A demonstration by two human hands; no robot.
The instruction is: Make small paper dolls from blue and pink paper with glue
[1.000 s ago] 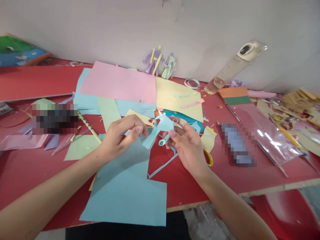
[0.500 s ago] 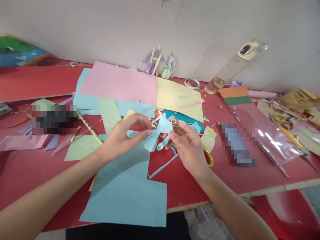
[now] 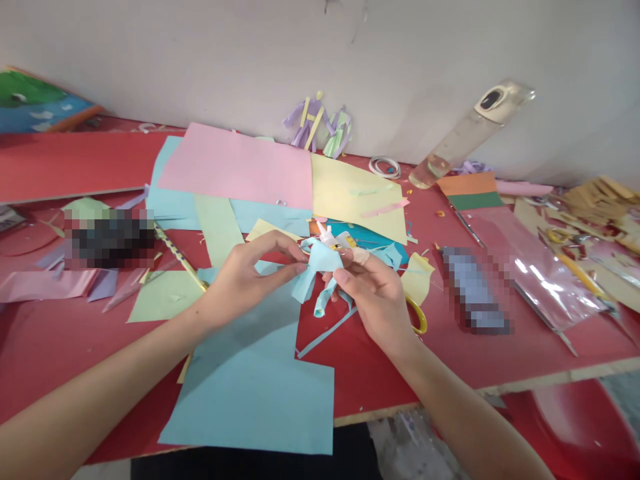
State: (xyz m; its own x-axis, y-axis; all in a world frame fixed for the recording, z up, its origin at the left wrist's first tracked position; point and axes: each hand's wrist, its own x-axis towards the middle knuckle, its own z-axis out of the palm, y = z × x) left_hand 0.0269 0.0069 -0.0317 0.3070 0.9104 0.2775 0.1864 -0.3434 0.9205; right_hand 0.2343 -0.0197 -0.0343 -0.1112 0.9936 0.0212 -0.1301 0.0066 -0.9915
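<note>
Between my two hands is a small light-blue paper figure (image 3: 324, 259), with a flared part at its left and a rolled tube hanging below. My left hand (image 3: 260, 267) pinches its left edge with thumb and fingertips. On the other side, my right hand (image 3: 373, 280) is closed on its right part, thumb in front and fingers behind. Just beyond the figure is a white nozzle tip (image 3: 325, 233), apparently of a glue bottle mostly hidden by the paper. Beneath my hands lies a large light-blue paper sheet (image 3: 255, 400) with a cut-out corner.
Pink paper (image 3: 240, 167) and yellow paper (image 3: 357, 190) lie farther back. Two paper figures (image 3: 310, 123) lean on the wall. A clear bottle (image 3: 457, 143) stands at the right rear. A yellow scissor handle (image 3: 417, 317) shows beside my right hand; a striped pencil (image 3: 177, 253) lies left.
The paper figure has tilted, and its rolled tube hangs slightly lower. My left fingers have shifted a little right, onto its upper left edge. More of the white nozzle shows behind it.
</note>
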